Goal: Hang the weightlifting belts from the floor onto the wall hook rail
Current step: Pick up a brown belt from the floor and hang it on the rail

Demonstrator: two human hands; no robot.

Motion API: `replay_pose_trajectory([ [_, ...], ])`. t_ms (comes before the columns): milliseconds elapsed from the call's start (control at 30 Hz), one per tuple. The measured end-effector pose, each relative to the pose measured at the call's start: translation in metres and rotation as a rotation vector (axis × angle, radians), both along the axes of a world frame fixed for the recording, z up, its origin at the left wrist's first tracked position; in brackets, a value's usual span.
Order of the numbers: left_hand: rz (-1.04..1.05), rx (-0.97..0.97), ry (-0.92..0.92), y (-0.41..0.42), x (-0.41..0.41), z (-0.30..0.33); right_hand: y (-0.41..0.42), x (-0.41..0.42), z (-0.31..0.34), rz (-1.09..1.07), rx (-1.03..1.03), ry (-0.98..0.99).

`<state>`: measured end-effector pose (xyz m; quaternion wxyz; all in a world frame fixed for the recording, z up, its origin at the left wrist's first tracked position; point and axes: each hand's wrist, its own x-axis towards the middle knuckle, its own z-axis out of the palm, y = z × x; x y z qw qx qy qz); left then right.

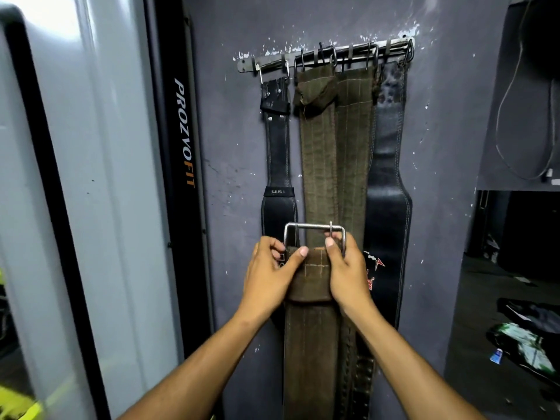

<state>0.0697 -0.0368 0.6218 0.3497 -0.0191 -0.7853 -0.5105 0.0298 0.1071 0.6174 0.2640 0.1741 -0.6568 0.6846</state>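
I am looking at a scuffed grey-violet painted wall [242, 165] with white chips in the paint near the top. At far left stands a pale grey glossy panel [100, 147], and next to it a black upright post [178, 140] lettered "PROZVOFIT", white for most of the word and orange for the last three letters.

High on the wall runs a flat steel hook rail [327, 54] with thin wire hooks. Four belts hang from it side by side. Leftmost is a narrow black leather belt [277, 153] with pale stitching and a black loop marked "USI". Next come two olive-brown woven belts [336, 153] with lengthwise stitch lines, touching each other. Rightmost is a wide black padded leather belt [389, 183] carrying a red and white logo that I cannot read.

Below the rail, in front of the hanging belts, I hold a dark brown suede belt [309, 344] upright by its top, its length dropping out of view. Its rectangular steel buckle [315, 234] sticks up above my fingers. My left hand [269, 275] grips the folded end, thumb pressed across the front. My right hand [348, 268] clamps the other side, thumb by the buckle's prong.

At far right, a dark floor [515, 328] holds crumpled wrappers [524, 347].
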Motion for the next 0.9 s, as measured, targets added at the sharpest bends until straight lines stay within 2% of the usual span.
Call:
replay_pose_trajectory([
  [100,-0.072,0.118,0.002,-0.001,-0.004,0.001,0.001,0.0,0.016,0.038,0.052,0.015],
  [200,-0.196,0.143,-0.033,-0.005,-0.013,0.002,0.006,-0.003,0.031,0.078,0.089,0.026],
  [300,-0.402,0.392,0.01,0.003,-0.012,0.012,0.006,0.0,0.051,0.092,0.146,0.063],
  [433,-0.507,0.581,0.069,0.015,-0.014,0.031,0.023,0.009,0.061,-0.031,0.317,0.096],
  [567,-0.616,0.637,0.029,0.024,-0.02,0.047,0.032,0.013,0.044,0.184,0.135,0.04],
  [700,-0.753,0.617,-0.033,0.029,-0.02,0.052,0.031,0.015,0.04,0.043,0.045,0.132],
  [833,-0.99,0.738,-0.011,0.016,-0.025,0.025,0.034,0.005,0.056,0.058,-0.02,0.065],
  [900,-1.113,0.714,-0.091,0.012,-0.022,0.008,0.033,-0.002,0.068,0.085,-0.022,0.023],
])
